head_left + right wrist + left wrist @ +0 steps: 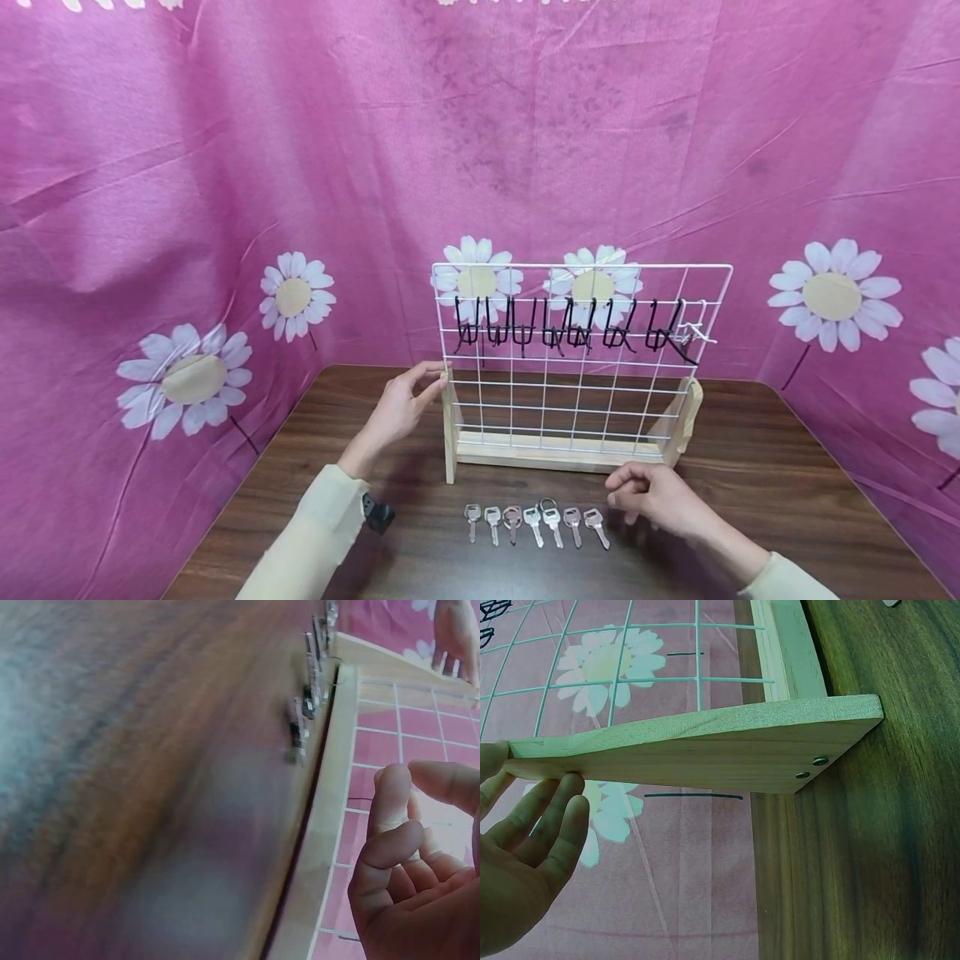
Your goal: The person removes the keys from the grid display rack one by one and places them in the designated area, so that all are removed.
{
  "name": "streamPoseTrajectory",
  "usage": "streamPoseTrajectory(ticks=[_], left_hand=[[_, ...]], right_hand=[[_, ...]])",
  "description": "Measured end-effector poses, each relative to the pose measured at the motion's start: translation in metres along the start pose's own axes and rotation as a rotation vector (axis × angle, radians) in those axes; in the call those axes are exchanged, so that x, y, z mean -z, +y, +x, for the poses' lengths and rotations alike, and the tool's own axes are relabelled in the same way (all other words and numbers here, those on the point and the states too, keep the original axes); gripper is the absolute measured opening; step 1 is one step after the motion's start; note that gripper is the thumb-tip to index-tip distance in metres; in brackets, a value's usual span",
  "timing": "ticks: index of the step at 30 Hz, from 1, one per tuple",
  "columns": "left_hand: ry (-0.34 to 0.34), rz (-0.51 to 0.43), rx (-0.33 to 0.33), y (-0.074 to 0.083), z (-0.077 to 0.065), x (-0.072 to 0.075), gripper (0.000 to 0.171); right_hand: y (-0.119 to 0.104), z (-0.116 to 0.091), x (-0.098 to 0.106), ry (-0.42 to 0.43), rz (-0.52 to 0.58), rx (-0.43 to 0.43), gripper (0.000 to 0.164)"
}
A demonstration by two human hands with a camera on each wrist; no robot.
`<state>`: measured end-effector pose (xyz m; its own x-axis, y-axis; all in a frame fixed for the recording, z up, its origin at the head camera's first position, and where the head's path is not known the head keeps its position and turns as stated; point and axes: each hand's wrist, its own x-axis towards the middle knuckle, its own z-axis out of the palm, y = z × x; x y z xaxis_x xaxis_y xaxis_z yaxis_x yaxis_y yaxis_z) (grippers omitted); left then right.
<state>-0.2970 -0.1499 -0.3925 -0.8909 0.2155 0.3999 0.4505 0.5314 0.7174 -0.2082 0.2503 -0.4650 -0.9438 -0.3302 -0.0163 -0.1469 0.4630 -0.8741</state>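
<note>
A white wire grid rack (558, 385) stands upright in a pale wooden base. My left hand (405, 404) holds the upper end of its left wooden side panel (690, 754), with the thumb at the edge and the fingertips against the outer face. Several black hooks (522, 323) hang in a row along the grid's upper part. In front of the base, several silver keys (552, 518) lie side by side on the table. My right hand (660, 498) hovers just right of the row, fingers loosely curled with nothing between them.
A white hook (692, 321) hangs at the grid's right end. The right wooden side panel (688, 417) stands behind my right hand. Under everything is a brown wood-grain table (420, 550), with a pink flowered cloth (375, 167) behind and at both sides.
</note>
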Motion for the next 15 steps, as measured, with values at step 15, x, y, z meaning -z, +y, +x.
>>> streamPoseTrajectory(ticks=[15], left_hand=[[0.005, -0.007, 0.005, 0.001, 0.0, 0.0, 0.029]], right_hand=[[-0.02, -0.002, 0.025, 0.07, -0.034, 0.071, 0.03]])
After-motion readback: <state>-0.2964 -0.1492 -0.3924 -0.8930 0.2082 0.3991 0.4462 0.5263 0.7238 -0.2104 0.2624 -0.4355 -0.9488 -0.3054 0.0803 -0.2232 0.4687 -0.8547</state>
